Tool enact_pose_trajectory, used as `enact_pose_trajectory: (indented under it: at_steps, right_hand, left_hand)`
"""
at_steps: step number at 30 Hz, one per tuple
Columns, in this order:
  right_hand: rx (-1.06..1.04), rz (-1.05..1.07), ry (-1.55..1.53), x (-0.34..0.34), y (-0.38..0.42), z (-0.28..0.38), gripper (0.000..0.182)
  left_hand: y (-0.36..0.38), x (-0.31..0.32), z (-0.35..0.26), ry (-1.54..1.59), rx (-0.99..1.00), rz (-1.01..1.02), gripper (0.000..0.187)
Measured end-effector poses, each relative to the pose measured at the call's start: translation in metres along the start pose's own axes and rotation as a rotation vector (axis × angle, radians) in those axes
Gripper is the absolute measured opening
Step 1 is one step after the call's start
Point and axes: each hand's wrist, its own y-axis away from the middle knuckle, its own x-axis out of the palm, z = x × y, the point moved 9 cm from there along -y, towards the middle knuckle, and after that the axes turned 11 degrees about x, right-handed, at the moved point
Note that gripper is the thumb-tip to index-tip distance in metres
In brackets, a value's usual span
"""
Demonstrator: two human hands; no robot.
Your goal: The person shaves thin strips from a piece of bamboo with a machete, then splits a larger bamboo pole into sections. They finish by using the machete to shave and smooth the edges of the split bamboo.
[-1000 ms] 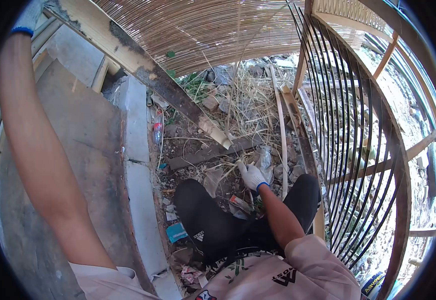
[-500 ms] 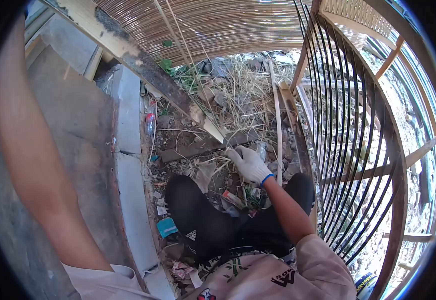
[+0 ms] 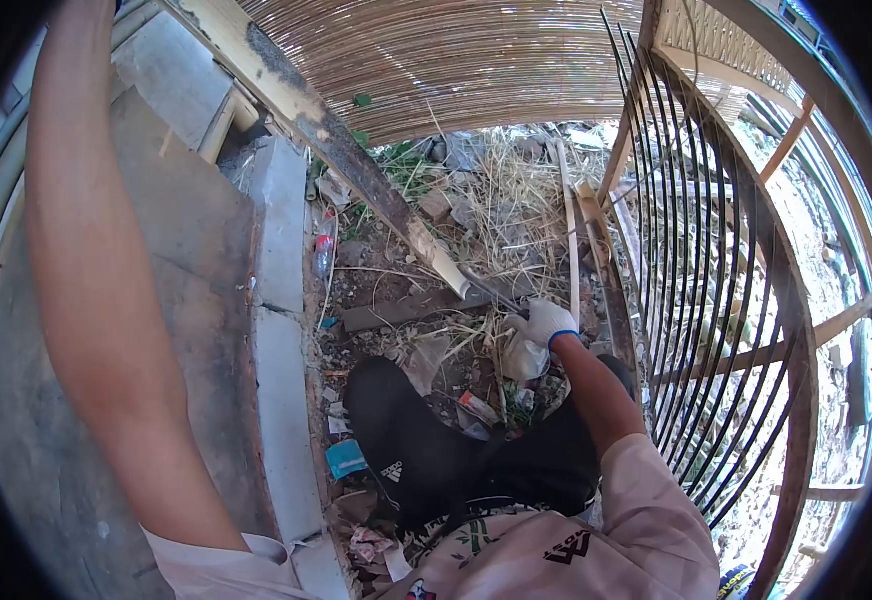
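Note:
My right hand (image 3: 548, 322), in a white knit glove with a blue cuff, is closed around the handle end of a dark, curved sickle (image 3: 493, 291). The blade points left, its tip close to the lower end of a long weathered plank (image 3: 356, 165). That plank slants down from the upper left. Just below the glove is a crumpled clear plastic bag (image 3: 526, 358). Dry straw (image 3: 461, 328) lies left of the hand. My left forearm stretches up the left side; the left hand itself is beyond the top edge of the view.
A black-barred wooden frame (image 3: 721, 270) stands at the right, a woven bamboo screen (image 3: 456, 65) at the back. A low block wall (image 3: 286, 390) runs along the left. Litter on the soil includes a plastic bottle (image 3: 324, 245) and a turquoise wrapper (image 3: 346, 459).
My right hand has moved right and away from the straw. The sickle now shows in its grip, and the plastic bag is more visible. The view has shifted slightly.

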Motion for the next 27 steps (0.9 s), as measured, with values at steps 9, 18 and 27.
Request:
enact_pose_trajectory:
  at_steps: [9, 18, 27]
  right_hand:
    - [0.019, -0.024, -0.65, 0.052, 0.059, 0.024, 0.071]
    - [0.206, -0.412, -0.992, 0.024, 0.134, -0.027, 0.045]
    - [0.144, -0.991, -1.344, -0.046, 0.133, -0.052, 0.017]
  left_hand:
    - [0.003, 0.02, 0.054, -1.972, 0.504, 0.539, 0.029]
    - [0.009, -0.006, 0.078, -1.92, 0.536, 0.376, 0.033]
    - [0.033, -0.035, 0.051, -1.598, 0.205, 0.381, 0.033]
